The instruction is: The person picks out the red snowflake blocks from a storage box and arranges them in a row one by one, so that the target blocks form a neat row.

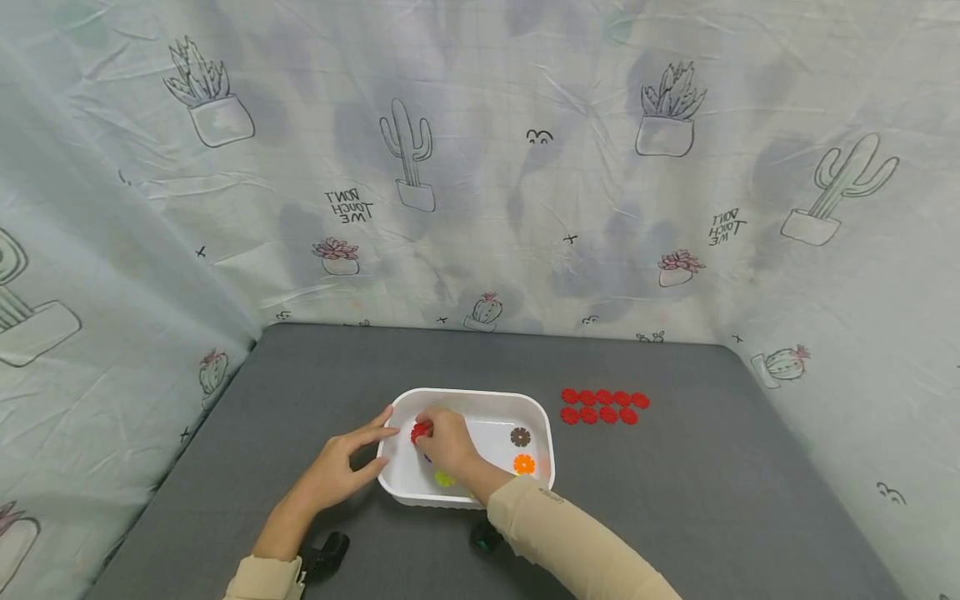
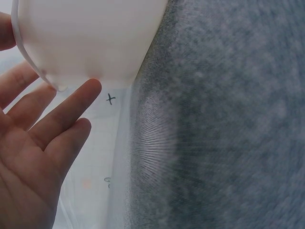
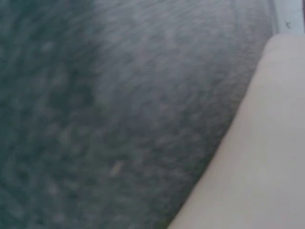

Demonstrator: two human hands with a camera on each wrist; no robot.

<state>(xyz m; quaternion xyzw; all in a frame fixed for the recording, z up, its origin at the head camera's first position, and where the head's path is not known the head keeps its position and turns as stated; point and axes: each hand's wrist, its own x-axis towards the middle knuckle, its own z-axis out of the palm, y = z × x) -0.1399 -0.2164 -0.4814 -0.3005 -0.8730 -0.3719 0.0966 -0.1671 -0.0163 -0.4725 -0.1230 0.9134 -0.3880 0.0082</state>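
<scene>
A white plastic tub [image 1: 467, 502] stands on the table. My left hand [image 1: 341, 467] is at its left end, fingers loosely extended and spread, with fingertips at the rim. In the left wrist view, fingertips [image 2: 93, 86] rest by the tub's outer wall [image 2: 90, 38]. My right hand [image 1: 450, 442] reaches down inside the tub and pinches a red notched disc [image 1: 418, 432] near the left end. Also in the tub are a brown notched disc [image 1: 520, 437], an orange one [image 1: 524, 463] and a yellow-green one [image 1: 444, 479]; a bit of purple is mostly hidden beneath the right hand.
Several red notched discs [image 1: 603, 397] lie in two rows on the grey table [image 1: 675, 500], right of the tub. Patterned cloth [image 1: 480, 167] hangs behind and at both sides. The right wrist view shows only grey cloth and a pale blurred surface.
</scene>
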